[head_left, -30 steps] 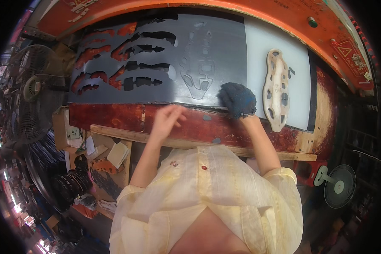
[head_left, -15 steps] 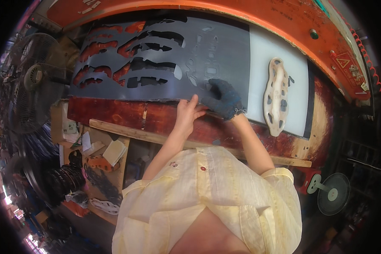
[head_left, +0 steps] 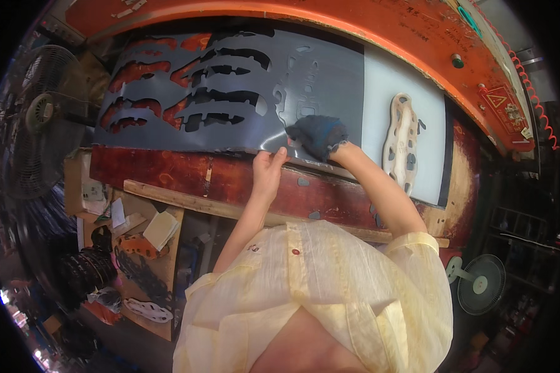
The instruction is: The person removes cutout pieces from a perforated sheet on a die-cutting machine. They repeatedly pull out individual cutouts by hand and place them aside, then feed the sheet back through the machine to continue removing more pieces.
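A thin dark grey sheet (head_left: 336,74) with rows of curved cut-outs lies on the bench. My left hand (head_left: 268,171), bare, pinches its near edge with the thumb on top; the fingers underneath are partly hidden. Just right of it, my right hand (head_left: 320,135) wears a dark glove and rests on the sheet beside small cut shapes. Its fingers are bunched together and point left; whatever they hold is hidden. Small grey offcuts (head_left: 303,181) lie on the red-brown wooden bench front (head_left: 230,177).
Right of the sheet, a long beige piece with oval openings (head_left: 404,140) lies on a white board (head_left: 432,149). An orange machine beam (head_left: 330,13) spans the far side. Fans stand at left (head_left: 40,112) and lower right (head_left: 481,285). A cluttered side table (head_left: 121,248) stands lower left.
My right hand has moved left and farther over the sheet, its forearm reaching out more. A grey offcut now shows on the bench front. My left hand stays at the sheet's edge.
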Tool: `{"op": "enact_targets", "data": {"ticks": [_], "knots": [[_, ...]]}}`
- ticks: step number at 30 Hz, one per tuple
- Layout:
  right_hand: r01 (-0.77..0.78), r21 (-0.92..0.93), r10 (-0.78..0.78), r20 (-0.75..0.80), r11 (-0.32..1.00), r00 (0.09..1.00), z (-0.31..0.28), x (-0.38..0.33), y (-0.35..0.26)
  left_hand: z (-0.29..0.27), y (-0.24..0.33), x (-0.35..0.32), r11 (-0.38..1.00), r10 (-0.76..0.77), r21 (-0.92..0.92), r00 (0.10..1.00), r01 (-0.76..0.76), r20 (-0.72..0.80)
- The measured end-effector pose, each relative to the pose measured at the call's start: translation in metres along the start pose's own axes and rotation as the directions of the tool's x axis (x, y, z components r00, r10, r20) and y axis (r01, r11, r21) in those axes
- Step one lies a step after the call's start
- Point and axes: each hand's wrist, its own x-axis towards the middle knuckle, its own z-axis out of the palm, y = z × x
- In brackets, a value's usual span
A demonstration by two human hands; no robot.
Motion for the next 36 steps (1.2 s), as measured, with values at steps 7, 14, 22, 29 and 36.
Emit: {"op": "enact_targets", "data": {"ticks": [7,14,22,29,36], "knots": [[-0.499,0.503,0.701,-0.389,0.705,0.598,-0.026,0.020,0.085,0.001,0.004,-0.017,0.935,-0.142,-0.322,0.989,0.148,0.044],[-0.171,0.415,0.415,-0.617,0.894,0.669,-0.120,-0.025,0.114,-0.052,0.023,-0.044,0.853,-0.472,0.278,0.880,0.443,0.046],[0.283,-0.140,-0.315,-0.462,0.949,0.829,-0.004,-0.053,-0.051,-0.060,0.111,-0.012,0.938,-0.298,0.250,0.927,0.240,0.226],[0.304,0.267,-0.212,-0.323,0.914,0.922,0.012,-0.069,-0.041,0.007,0.054,0.084,0.945,-0.315,-0.002,0.915,0.326,0.252],[-0.154,0.983,0.626,0.184,-0.102,0.757,-0.014,0.007,0.059,0.001,0.054,0.095,0.908,-0.403,0.038,0.847,0.417,0.346]]}}
